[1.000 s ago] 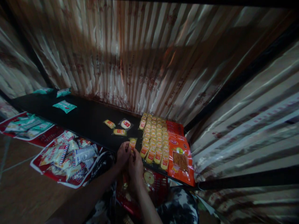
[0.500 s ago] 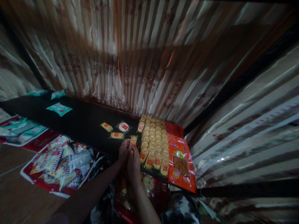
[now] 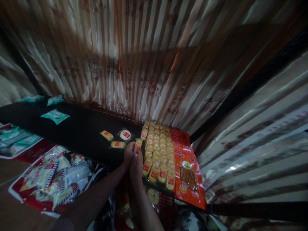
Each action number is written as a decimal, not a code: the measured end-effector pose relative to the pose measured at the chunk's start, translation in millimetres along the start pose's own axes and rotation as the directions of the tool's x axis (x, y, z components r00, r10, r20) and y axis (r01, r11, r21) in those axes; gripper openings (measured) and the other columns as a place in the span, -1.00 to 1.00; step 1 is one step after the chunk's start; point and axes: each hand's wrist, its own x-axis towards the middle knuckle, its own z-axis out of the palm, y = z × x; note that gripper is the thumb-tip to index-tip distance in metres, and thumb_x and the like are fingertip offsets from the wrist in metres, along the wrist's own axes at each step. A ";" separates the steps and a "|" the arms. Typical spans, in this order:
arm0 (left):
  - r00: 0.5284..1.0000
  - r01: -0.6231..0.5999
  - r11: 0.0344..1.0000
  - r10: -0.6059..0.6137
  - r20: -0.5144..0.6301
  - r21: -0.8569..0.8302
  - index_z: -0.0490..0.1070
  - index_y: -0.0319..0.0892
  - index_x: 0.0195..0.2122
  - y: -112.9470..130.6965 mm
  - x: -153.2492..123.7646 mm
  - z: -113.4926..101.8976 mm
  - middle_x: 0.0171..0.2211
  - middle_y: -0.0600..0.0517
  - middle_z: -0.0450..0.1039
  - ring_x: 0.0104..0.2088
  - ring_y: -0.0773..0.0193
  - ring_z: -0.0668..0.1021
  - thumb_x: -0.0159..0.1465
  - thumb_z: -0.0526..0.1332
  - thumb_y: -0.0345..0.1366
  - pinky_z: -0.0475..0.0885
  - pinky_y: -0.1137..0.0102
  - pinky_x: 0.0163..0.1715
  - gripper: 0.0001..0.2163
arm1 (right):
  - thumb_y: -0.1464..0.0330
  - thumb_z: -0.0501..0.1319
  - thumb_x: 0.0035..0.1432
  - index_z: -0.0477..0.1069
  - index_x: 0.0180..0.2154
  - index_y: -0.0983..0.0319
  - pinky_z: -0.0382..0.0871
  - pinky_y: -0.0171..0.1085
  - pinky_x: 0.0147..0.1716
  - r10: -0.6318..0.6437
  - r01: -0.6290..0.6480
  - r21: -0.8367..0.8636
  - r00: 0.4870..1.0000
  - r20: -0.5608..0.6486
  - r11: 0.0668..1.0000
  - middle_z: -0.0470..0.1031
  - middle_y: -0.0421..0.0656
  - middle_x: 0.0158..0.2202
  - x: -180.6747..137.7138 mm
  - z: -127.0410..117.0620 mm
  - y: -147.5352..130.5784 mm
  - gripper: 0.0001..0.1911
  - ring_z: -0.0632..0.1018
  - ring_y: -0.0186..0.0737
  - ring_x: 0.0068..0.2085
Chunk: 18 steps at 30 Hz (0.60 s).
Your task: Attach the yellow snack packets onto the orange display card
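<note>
My left hand (image 3: 129, 155) and my right hand (image 3: 137, 166) are together above the dark shelf (image 3: 81, 123). Their fingers are closed at the near end of a small yellow wrapped snack cake (image 3: 138, 142), partly hidden by the fingertips. Just left of them on the shelf lie two similar yellow snack cakes, one flat (image 3: 118, 144) and one turned at an angle (image 3: 106, 135), plus a round white packaged cake (image 3: 125, 134). To the right, close rows of yellow wrapped cakes (image 3: 156, 150) stand leaning back.
Orange snack bags (image 3: 189, 173) lie at the shelf's right end. Teal packets (image 3: 55, 116) rest on its left part. Below stand a red basket (image 3: 166, 205) and red-lined containers with white-and-blue packets (image 3: 72, 173) and teal packets (image 3: 16, 139). Striped sheeting (image 3: 149, 64) hangs behind.
The view has shifted slightly, so shelf goods on the left sit further left and lower. My hands stay together at the snack cake, with little movement.
</note>
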 end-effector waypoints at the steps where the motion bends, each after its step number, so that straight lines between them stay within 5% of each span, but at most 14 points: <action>1: 1.000 -0.001 1.000 0.001 -0.001 0.003 0.39 -0.13 -0.26 -0.1 1.8 1.4 -0.30 0.01 0.49 -0.26 0.27 0.54 0.17 0.10 -0.38 0.45 0.30 -0.15 -0.86 | 0.15 -0.19 0.25 0.26 0.09 0.40 0.20 -0.03 0.09 -0.004 0.004 0.002 1.000 -0.012 1.000 0.32 0.15 0.11 1.9 1.4 1.4 -0.40 0.32 -0.05 0.14; 18: 1.000 -0.006 1.000 0.006 0.009 -0.030 0.39 -0.15 -0.28 -2.9 23.7 19.1 -0.33 0.02 0.51 -0.27 0.28 0.54 0.18 0.09 -0.37 0.44 0.33 -0.17 -0.88 | 0.26 -0.21 0.26 0.26 0.11 0.36 0.17 0.06 0.11 -0.100 0.098 -0.087 0.995 -0.019 0.991 0.28 0.14 0.13 27.4 19.3 20.6 -0.46 0.26 -0.02 0.18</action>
